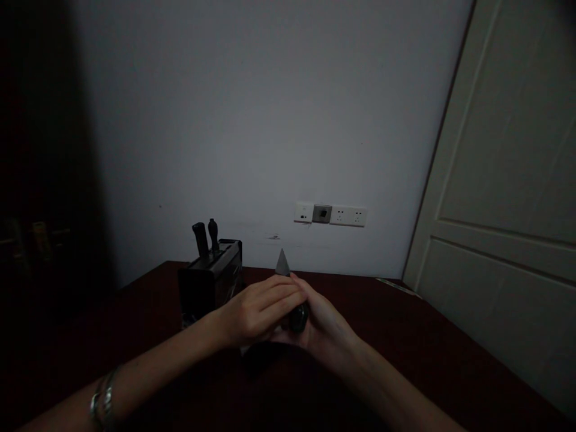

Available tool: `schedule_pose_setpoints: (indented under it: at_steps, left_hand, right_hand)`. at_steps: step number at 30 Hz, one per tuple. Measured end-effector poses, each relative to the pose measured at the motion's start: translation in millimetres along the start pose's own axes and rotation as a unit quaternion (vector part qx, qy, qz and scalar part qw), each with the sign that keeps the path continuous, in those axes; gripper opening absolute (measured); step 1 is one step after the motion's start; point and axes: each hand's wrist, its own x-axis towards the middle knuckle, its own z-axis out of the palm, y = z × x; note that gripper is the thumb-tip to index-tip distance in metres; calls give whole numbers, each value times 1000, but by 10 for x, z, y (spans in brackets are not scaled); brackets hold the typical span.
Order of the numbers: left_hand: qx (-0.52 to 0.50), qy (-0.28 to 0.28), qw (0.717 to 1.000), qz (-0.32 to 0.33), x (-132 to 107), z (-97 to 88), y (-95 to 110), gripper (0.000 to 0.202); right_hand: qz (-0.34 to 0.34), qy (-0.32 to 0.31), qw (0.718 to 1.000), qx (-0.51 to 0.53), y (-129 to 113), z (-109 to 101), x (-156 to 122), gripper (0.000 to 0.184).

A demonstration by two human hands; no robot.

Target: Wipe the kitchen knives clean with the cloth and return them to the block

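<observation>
A knife (282,264) is held out in front of me, its pointed grey blade tip towards the wall and the butt of its dark handle towards me. My left hand (263,306), with bracelets on the wrist, lies across the knife from above, fingers together and curled over it. From the right and below, my right hand (321,318) is wrapped round the handle. Most of the blade is hidden by my fingers. Under my left hand shows a small pale patch that I cannot make out. Left of my hands stands a black knife block (211,276) with two dark handles sticking up.
The dark reddish table (387,336) runs up to a pale wall. Sockets and a switch (330,214) are on that wall. A thin flat strip (396,286) lies near the table's far right edge, beside a pale door (504,240). The left side is very dark.
</observation>
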Motion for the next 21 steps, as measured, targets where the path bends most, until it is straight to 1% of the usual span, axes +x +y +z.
schedule_pose_setpoints:
  at_steps: [2,4,7,9,11,12,13,15,18,21]
  left_hand:
    - [-20,3,1000,-4,40,-45,-60,51]
    - [-34,-4,999,-18,99,-121,-121,53]
    - [-48,-27,996,-66,196,-270,-219,45]
    - [-50,-34,992,-108,257,-384,-297,37]
    - [-44,-28,986,-157,323,-511,-391,30]
    - [-42,-18,982,-181,360,-582,-445,26]
    - [-44,-5,978,-205,401,-656,-504,23]
    - [-68,27,966,-250,491,-816,-643,21]
    - [-126,85,938,-312,618,-1059,-900,26]
    - [-151,131,916,-349,690,-1276,-1194,32]
  right_hand:
    - [-3,-10,1000,-10,-47,19,32,32]
    - [10,-39,999,-14,-109,24,67,37]
    - [47,-134,989,-32,-199,3,100,56]
    - [99,-198,973,-67,-241,-25,89,71]
    - [144,-239,955,-104,-270,-68,61,82]
    - [154,-248,950,-115,-283,-99,47,83]
    - [151,-247,950,-119,-296,-139,40,83]
    - [131,-218,960,-113,-318,-241,53,81]
    - [116,-138,978,-109,-313,-442,146,75]
    - [137,-54,983,-107,-219,-681,285,70]
